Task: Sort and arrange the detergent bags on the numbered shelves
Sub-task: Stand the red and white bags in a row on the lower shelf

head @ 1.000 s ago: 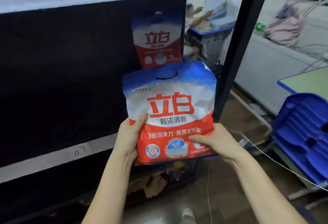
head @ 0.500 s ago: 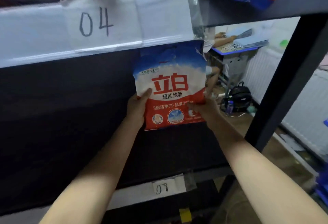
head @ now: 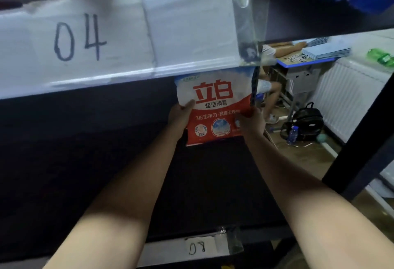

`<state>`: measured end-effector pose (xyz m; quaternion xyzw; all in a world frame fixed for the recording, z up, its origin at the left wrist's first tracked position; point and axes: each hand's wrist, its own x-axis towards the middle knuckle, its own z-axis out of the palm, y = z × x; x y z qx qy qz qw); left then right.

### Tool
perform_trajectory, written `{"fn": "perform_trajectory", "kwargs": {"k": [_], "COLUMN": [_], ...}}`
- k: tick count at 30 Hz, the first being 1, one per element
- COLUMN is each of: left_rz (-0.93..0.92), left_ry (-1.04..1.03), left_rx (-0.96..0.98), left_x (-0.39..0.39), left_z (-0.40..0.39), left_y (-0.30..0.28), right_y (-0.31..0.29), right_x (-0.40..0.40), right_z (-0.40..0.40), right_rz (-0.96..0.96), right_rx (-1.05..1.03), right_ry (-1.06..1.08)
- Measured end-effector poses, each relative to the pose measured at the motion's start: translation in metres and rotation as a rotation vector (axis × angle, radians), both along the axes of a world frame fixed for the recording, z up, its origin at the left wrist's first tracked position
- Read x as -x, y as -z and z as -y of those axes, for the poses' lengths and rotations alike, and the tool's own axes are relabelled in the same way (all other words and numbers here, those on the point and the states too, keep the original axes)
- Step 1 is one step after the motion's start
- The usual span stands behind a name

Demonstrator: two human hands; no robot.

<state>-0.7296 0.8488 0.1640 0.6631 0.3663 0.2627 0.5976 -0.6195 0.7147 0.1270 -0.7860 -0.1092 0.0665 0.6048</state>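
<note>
Fingers of both hands pinch the lower half of the detergent bag: the left hand with its thumb across the front at the bag's left edge, the right hand clamped on the right edge. Held upright, the bag stands deep inside the shelf bay labelled 08, its top hidden behind the beam marked 04. This looks like the placing step; next it probably needs setting down upright on the dark shelf near the rear post before letting go
</note>
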Motion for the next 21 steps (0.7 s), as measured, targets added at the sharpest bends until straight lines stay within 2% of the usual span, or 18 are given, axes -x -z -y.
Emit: {"fn": "perform_trajectory", "kwargs": {"k": [3,7,10,13,16,18,21], "left_rz": [-0.168,-0.474,-0.636,-0.782,-0.819,-0.770,-0.592], "left_ry": [-0.006,0.019,0.143,0.276,0.378,0.403,0.361], "left_rx": [-0.171,-0.552,-0.852,-1.097,-1.230,-1.330,-1.482], "left_x": [0.017,0.061,0.103,0.144,0.182,0.208,0.243], "left_z": [0.004,0.020,0.035,0.059,0.090,0.112,0.140], "left_y": [0.007,0.030,0.045,0.043,0.022,0.001,-0.038], "right_y": [0.009,0.021,0.027,0.016,-0.007,-0.028,-0.071], "right_x": [0.010,0.043,0.089,0.137,0.181,0.209,0.248], "right_z": [0.009,0.029,0.051,0.074,0.098,0.117,0.146], "right_rz": [0.079,0.129,0.308,0.378,0.474,0.568,0.719], "right_rx": [0.047,0.214,0.445,0.624,0.732,0.649,0.504], "right_ry": [0.056,0.075,-0.095,-0.303,-0.394,-0.405,-0.399]}}
